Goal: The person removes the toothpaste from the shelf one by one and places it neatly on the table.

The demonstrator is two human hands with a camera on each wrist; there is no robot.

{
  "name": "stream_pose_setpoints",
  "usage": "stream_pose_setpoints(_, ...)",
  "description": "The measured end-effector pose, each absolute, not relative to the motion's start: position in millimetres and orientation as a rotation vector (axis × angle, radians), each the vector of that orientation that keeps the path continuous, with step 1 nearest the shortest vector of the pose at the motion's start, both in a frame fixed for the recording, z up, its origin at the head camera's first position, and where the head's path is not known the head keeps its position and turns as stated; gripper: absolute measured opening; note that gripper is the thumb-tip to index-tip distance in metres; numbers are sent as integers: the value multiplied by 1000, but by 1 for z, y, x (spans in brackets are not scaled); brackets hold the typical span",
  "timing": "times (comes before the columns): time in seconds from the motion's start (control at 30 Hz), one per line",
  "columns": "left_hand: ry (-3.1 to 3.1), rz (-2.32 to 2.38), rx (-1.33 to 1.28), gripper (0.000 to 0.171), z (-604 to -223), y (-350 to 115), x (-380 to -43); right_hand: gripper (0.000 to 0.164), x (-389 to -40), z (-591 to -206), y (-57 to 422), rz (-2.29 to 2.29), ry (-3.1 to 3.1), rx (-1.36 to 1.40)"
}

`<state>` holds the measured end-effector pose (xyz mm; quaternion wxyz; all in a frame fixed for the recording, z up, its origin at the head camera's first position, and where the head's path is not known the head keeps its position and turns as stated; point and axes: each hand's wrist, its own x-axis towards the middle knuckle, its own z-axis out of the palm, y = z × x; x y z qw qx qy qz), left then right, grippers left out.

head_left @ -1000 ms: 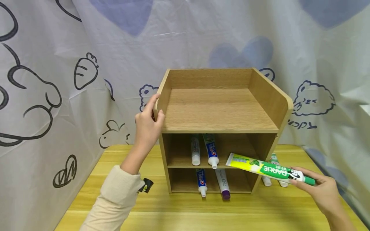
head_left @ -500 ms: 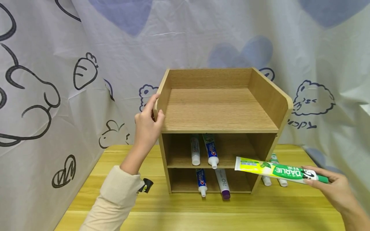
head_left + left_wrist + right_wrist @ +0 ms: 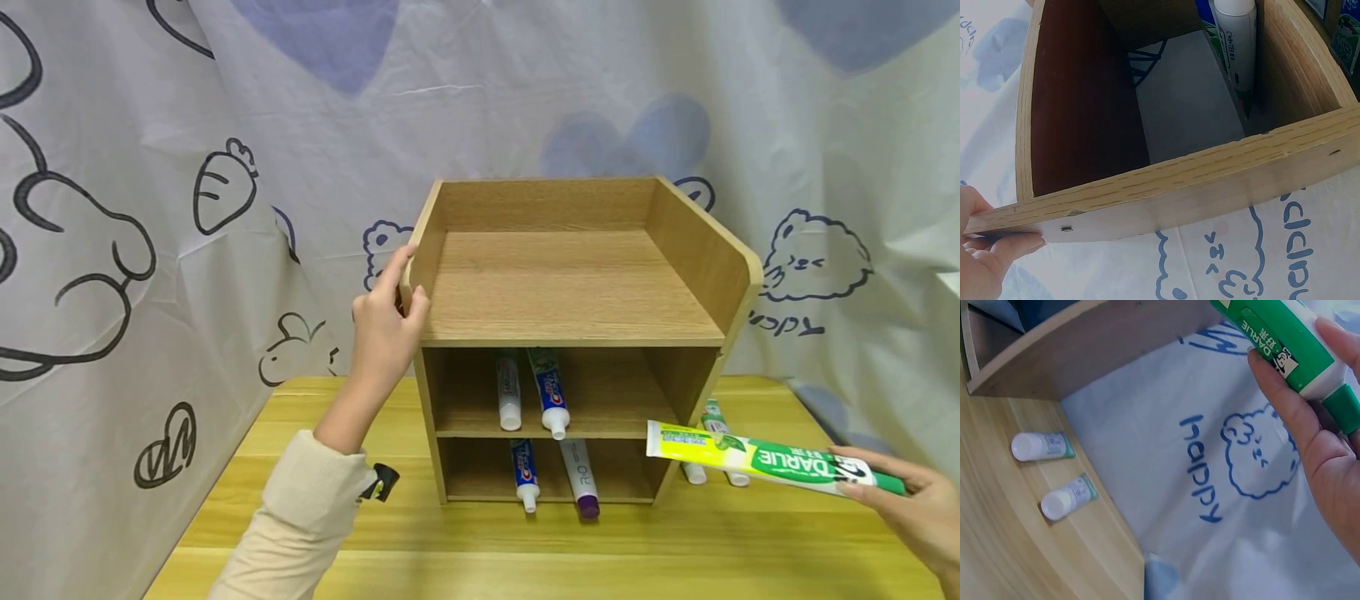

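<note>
A small wooden shelf unit [image 3: 570, 287] with two compartments stands on the table. My left hand [image 3: 382, 333] grips the front edge of its left side panel, thumb on one face and fingers on the other, as the left wrist view shows. To the right, my right hand [image 3: 918, 508] pinches a yellow and green Darlie toothpaste tube [image 3: 776, 458] near its green cap, holding it above the table with its flat end pointing left. A white tube [image 3: 508, 396] and a blue Crest tube [image 3: 551, 396] lie in the upper compartment. Below lie another Crest tube [image 3: 524, 475] and a purple-capped white tube [image 3: 579, 479].
Two white-capped tubes, one [image 3: 1044, 445] nearer the unit and the other [image 3: 1069, 497] beside it, lie on the wooden table [image 3: 480, 558] right of the unit. A patterned cloth [image 3: 525, 92] hangs behind and at the sides.
My right hand has moved right and slightly down with the Darlie tube, away from the shelf unit's front. The left hand keeps its grip on the side panel.
</note>
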<state>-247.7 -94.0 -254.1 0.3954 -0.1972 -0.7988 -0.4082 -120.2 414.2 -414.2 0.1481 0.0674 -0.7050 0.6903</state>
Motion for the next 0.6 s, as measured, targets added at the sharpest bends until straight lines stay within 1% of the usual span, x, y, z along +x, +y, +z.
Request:
stream_pose_setpoints(0.13,-2020,-1031,-504,44,-254,-93,-248,53,-116,-424,431,1992,-1987,300)
stream_pose_setpoints(0.2,-2018,-1029,-507,44,-253,-93,-248,56,-117,-432,443,1966,-1973,399)
stream_pose_setpoints(0.3,-2020,-1031,-508,44,-253,-93,-249,58,-115,-440,460,1888,-2037,360)
stream_pose_setpoints(0.37,-2022,-1033,-509,44,-253,-92,-249,62,-119,-455,478,1868,-2025,451)
stream_pose_setpoints(0.43,-2023,-1038,-508,44,-254,-92,-249,65,-119,-463,489,1760,-2068,424)
stream_pose_setpoints(0.53,-2023,-1044,-502,44,-254,-93,-248,73,-128,-492,522,1705,-1991,632)
stream_pose_setpoints(0.6,-2021,-1045,-497,44,-253,-93,-248,76,-133,-514,548,1671,-2006,610)
